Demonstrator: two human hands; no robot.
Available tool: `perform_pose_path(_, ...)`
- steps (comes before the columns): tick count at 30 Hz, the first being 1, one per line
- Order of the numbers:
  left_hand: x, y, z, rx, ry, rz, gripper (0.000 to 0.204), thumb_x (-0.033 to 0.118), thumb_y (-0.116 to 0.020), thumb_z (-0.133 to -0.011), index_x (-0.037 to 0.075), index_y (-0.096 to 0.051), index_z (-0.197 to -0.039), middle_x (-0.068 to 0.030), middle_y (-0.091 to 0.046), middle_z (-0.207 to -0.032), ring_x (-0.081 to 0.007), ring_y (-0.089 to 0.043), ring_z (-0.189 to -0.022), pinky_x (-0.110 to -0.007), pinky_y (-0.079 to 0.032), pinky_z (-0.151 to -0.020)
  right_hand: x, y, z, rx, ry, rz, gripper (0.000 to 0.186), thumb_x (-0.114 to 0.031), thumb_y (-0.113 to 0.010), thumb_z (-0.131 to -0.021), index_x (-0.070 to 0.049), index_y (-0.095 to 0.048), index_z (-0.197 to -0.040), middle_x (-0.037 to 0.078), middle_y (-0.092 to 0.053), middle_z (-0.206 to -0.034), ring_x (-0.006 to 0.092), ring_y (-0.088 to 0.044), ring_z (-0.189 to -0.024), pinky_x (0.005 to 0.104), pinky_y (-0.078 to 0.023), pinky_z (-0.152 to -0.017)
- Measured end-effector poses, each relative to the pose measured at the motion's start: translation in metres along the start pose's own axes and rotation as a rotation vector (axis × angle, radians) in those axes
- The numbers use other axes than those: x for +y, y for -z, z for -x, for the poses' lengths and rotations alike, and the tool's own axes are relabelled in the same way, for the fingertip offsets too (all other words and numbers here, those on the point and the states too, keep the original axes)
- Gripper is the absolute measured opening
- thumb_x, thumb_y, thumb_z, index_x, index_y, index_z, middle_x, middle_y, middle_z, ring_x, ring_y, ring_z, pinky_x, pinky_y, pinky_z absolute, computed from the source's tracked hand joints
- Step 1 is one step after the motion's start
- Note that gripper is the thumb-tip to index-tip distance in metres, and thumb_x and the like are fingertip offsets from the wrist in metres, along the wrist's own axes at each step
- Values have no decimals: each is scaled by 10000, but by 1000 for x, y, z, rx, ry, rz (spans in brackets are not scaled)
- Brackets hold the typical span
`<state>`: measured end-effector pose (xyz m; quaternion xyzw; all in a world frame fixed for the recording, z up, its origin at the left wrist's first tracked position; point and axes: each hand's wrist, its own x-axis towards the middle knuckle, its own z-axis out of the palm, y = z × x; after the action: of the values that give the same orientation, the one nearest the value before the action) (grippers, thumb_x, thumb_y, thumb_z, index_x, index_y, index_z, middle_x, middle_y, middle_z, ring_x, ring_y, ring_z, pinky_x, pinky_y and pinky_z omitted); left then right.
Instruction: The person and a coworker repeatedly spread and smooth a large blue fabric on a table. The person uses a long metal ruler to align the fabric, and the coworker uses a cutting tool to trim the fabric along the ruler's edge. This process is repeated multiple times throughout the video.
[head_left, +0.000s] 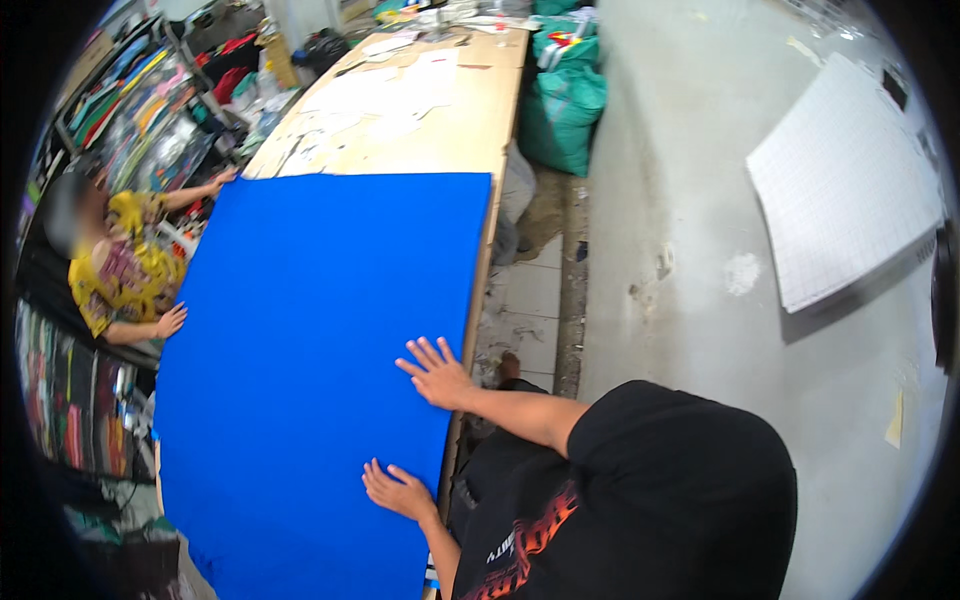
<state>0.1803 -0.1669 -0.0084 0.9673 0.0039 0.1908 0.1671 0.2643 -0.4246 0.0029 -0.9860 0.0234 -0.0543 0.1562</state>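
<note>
Head view: my fingers [424, 352] are spread and grip nothing, laid on the blue cloth [310, 290], my right hand [438, 379] nearer its upper edge than my left hand [400, 494]. Cloth stretches leftward, long axis along the table [490, 90], to a co-worker's hands [172, 320] opposite.

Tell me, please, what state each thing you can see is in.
Blue cloth: spread out, mostly smooth.
Left hand: open, palm down on cloth.
Right hand: open, fingers spread on cloth.
Co-worker's hands: at the cloth's edge.
Table: partly covered.
Papers: scattered on the table.
Green sack: bulging.
White gridded sheets: hung on the wall.
</note>
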Motion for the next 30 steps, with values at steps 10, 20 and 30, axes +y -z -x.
perform_pose_path(10,7,8,-8,24,134,59,382,231,-593,-1012,108,-627,-1372,-104,-586,-1463,-310,-474,-1428,-508,-312,-1228,11,1,2,47,125,127,584,-297,-462,-1069,-259,-351,-1640,146,-220,-1727,347,-168,-1601,629,-91,-1265)
perform_pose_path(20,7,12,0,20,150,115,378,215,-603,-1010,107,-617,-1372,-114,-566,-1469,-323,-468,-1426,-528,-313,-1226,8,6,2,-55,119,135,591,-282,-431,-1080,-232,-305,-1656,188,-188,-1729,392,-138,-1602,658,-64,-1252)
perform_pose_path(30,6,18,1,15,141,70,379,205,-606,-998,98,-622,-1361,-113,-575,-1457,-312,-483,-1415,-515,-337,-1211,-5,9,-10,16,194,102,529,-321,-451,-1091,-167,-419,-1596,232,-284,-1680,420,-221,-1572,672,-103,-1243)
